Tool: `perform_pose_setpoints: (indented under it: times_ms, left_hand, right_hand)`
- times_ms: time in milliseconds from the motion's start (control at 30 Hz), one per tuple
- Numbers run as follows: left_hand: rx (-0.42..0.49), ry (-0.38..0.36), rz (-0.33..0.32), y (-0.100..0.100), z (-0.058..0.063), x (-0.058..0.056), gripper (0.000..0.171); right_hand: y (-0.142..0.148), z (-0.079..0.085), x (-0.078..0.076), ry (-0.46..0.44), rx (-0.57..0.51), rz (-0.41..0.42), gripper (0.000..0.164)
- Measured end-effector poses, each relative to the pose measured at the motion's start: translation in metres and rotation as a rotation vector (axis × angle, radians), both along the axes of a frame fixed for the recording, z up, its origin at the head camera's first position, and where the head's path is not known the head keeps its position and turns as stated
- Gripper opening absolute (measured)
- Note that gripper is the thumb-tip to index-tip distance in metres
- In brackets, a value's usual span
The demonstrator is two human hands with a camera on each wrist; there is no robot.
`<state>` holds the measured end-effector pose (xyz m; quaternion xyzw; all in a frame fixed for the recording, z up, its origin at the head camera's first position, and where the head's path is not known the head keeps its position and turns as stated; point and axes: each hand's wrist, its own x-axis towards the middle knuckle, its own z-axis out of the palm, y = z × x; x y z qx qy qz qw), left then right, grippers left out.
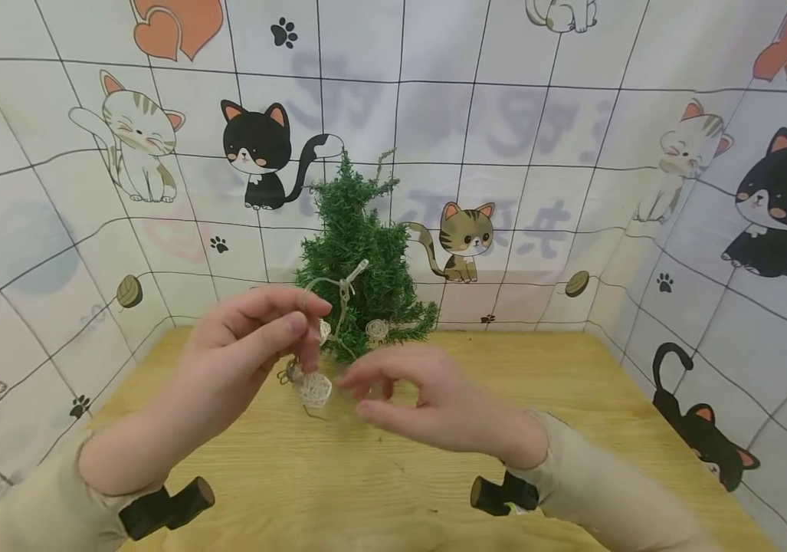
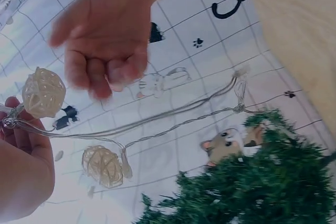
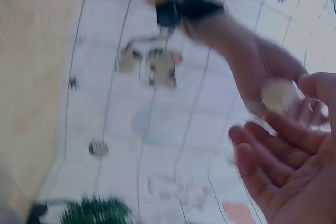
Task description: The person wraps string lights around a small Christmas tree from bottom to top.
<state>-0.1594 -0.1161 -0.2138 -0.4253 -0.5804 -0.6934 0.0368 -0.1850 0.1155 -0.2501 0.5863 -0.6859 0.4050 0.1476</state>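
Observation:
My left hand (image 1: 244, 356) pinches the wire of a string of lights between thumb and fingers, in front of the small green artificial Christmas tree (image 1: 359, 245). A white woven ball (image 1: 315, 390) hangs just below those fingers. In the left wrist view, one woven ball (image 2: 44, 92) is beside the left hand and another woven ball (image 2: 104, 166) hangs along the twisted clear wire (image 2: 173, 131), near the tree. My right hand (image 1: 427, 399) hovers to the right of the hanging ball, fingers loosely bent and holding nothing. The right wrist view is blurred.
Another woven ball (image 1: 377, 330) sits against the tree's lower branches. The tree stands toward the back of the wooden table (image 1: 338, 491). A white cloth (image 1: 517, 115) with cartoon cats and grid lines surrounds the table at the back and both sides.

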Motion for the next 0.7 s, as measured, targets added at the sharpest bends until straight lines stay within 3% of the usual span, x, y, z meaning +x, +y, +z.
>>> perform_pose_setpoints:
  times_ms: [100,200,367,567,700]
  left_hand:
    - [0.014,0.004,0.011,0.004,0.009,0.000,0.030]
    - [0.015,-0.005,0.036,0.008,0.019,0.000,0.026]
    - [0.051,-0.044,0.071,0.018,0.038,0.003,0.024]
    - [0.212,0.028,0.074,0.020,0.053,0.001,0.025]
    - [0.320,0.064,0.077,0.017,0.063,-0.004,0.024]
  right_hand:
    - [-0.017,0.000,0.011,-0.076,0.108,0.004,0.026]
    - [-0.032,0.002,0.016,-0.166,0.108,-0.012,0.025]
    - [-0.050,0.010,0.013,-0.381,-0.094,0.039,0.027]
    - [-0.065,0.021,0.005,-0.620,-0.286,0.156,0.019]
    - [-0.062,0.032,0.001,-0.646,-0.341,0.125,0.016]
